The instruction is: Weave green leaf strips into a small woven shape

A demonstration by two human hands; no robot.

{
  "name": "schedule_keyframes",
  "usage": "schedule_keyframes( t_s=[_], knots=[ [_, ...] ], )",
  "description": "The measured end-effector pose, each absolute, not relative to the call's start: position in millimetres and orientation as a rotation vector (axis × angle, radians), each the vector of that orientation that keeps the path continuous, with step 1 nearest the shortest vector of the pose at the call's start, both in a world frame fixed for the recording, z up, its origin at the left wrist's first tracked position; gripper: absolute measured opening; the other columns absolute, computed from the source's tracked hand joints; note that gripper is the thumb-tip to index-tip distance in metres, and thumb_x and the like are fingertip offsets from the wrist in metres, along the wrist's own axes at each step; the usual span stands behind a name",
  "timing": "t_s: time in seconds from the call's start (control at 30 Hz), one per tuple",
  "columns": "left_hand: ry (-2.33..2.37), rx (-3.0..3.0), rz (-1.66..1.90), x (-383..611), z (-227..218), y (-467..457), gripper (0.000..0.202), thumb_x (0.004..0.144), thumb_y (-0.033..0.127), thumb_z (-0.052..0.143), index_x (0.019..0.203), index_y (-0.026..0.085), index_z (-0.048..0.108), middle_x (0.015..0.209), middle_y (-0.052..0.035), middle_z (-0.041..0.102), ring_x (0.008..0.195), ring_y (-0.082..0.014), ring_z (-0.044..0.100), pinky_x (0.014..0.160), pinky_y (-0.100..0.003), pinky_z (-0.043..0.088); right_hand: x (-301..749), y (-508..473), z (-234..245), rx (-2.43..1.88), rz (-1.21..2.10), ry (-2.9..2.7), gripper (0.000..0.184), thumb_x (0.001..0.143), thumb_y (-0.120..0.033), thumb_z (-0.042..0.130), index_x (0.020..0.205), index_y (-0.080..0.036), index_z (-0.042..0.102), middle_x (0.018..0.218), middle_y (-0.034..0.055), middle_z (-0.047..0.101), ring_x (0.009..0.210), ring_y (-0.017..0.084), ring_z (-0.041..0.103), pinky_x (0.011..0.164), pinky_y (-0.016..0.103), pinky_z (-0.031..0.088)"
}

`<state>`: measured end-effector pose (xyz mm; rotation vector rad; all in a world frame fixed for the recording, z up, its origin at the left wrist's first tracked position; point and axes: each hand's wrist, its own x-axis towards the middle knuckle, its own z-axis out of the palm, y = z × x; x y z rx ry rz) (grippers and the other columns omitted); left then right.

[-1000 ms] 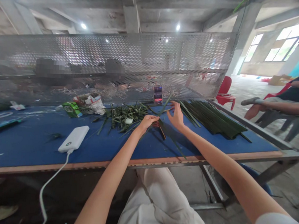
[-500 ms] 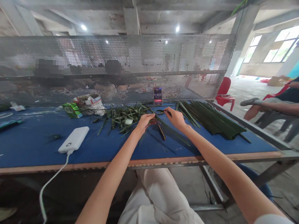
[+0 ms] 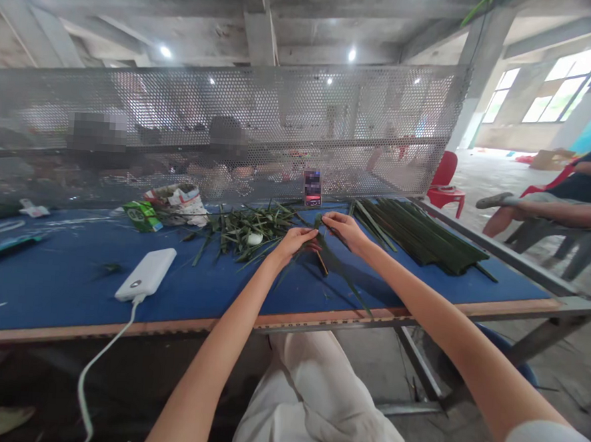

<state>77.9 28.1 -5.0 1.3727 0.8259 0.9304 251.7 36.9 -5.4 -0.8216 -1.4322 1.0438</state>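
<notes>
My left hand (image 3: pixel 294 243) and my right hand (image 3: pixel 339 228) nearly meet at the middle of the blue table (image 3: pixel 61 287). Both pinch a long green leaf strip (image 3: pixel 341 272), whose tail slants down toward the front edge. A small reddish-brown piece (image 3: pixel 322 261) lies partly hidden under them. To the left is a loose heap of green leaf scraps (image 3: pixel 247 233) with a small white object (image 3: pixel 255 239) in it. To the right lies a neat bundle of long dark green leaves (image 3: pixel 417 238), apart from my right hand.
A white power bank (image 3: pixel 146 274) with a white cable lies to the left. A phone (image 3: pixel 312 187) stands against a perforated metal screen (image 3: pixel 222 103), with people working beyond it. A seated person (image 3: pixel 567 197) and a red chair (image 3: pixel 445 180) are to the right.
My hands have drawn closer together, with the right hand moving left. The long leaf strip has swung from pointing right to slanting down toward the table's front edge.
</notes>
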Motion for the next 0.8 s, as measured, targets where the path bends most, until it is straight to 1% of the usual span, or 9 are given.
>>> schedule_keyframes(
  t_s=[0.1, 0.2, 0.4, 0.5, 0.63, 0.73, 0.8],
  knots=[
    [0.817, 1.379, 0.914, 79.1, -6.8, 28.1, 0.023, 0.080, 0.032, 0.072, 0.082, 0.009, 0.072, 0.069, -0.0089, 0.073, 0.062, -0.0182, 0.069, 0.063, -0.027, 0.050, 248.0, 32.8, -8.0, -0.805, 1.114, -1.437, 0.044, 0.058, -0.055, 0.078, 0.076, -0.017, 0.066, 0.069, -0.0010, 0.059, 0.060, 0.009, 0.047, 0.058, 0.025, 0.038],
    [0.831, 1.391, 0.919, 79.0, -7.9, 29.5, 0.025, 0.080, 0.033, 0.072, 0.084, 0.009, 0.072, 0.071, -0.0093, 0.074, 0.064, -0.0187, 0.069, 0.063, -0.027, 0.051, 247.0, 30.7, -9.3, -0.834, 1.077, -1.464, 0.043, 0.060, -0.055, 0.077, 0.077, -0.017, 0.069, 0.070, 0.0004, 0.061, 0.061, 0.010, 0.048, 0.057, 0.024, 0.038],
    [0.854, 1.416, 0.985, 78.5, -8.6, 33.0, 0.034, 0.078, 0.044, 0.073, 0.081, 0.010, 0.071, 0.071, -0.0089, 0.074, 0.065, -0.0198, 0.070, 0.066, -0.029, 0.052, 244.6, 30.8, -7.4, -0.873, 0.968, -1.516, 0.047, 0.067, -0.061, 0.069, 0.079, -0.016, 0.073, 0.073, 0.0041, 0.064, 0.066, 0.014, 0.054, 0.059, 0.027, 0.042],
    [0.878, 1.448, 1.032, 78.6, -9.2, 32.6, 0.034, 0.079, 0.044, 0.070, 0.078, 0.011, 0.069, 0.067, -0.0070, 0.073, 0.062, -0.0193, 0.069, 0.064, -0.029, 0.052, 241.6, 30.8, -8.2, -0.867, 0.861, -1.577, 0.045, 0.066, -0.059, 0.070, 0.080, -0.015, 0.073, 0.078, 0.0055, 0.067, 0.070, 0.016, 0.056, 0.061, 0.028, 0.044],
    [0.879, 1.519, 1.044, 79.8, -9.8, 30.9, 0.033, 0.079, 0.045, 0.069, 0.073, 0.012, 0.065, 0.063, -0.0044, 0.071, 0.058, -0.0181, 0.068, 0.060, -0.027, 0.051, 240.6, 31.2, -12.2, -0.870, 0.850, -1.569, 0.043, 0.066, -0.057, 0.071, 0.080, -0.016, 0.070, 0.073, 0.0034, 0.065, 0.065, 0.013, 0.054, 0.056, 0.025, 0.043],
    [0.856, 1.546, 1.055, 81.2, -10.3, 30.2, 0.033, 0.078, 0.045, 0.071, 0.074, 0.013, 0.065, 0.064, -0.0040, 0.071, 0.057, -0.0177, 0.068, 0.058, -0.026, 0.051, 241.6, 32.8, -15.5, -0.876, 0.903, -1.521, 0.043, 0.068, -0.057, 0.070, 0.080, -0.016, 0.065, 0.069, 0.0017, 0.063, 0.060, 0.012, 0.054, 0.052, 0.023, 0.043],
    [0.834, 1.551, 1.063, 82.1, -10.7, 29.8, 0.032, 0.078, 0.045, 0.071, 0.075, 0.013, 0.065, 0.067, -0.0043, 0.072, 0.057, -0.0175, 0.067, 0.057, -0.026, 0.051, 242.4, 34.0, -17.1, -0.869, 0.894, -1.509, 0.043, 0.069, -0.054, 0.070, 0.088, -0.017, 0.063, 0.068, 0.0001, 0.062, 0.057, 0.011, 0.053, 0.049, 0.022, 0.043]
  ],
)
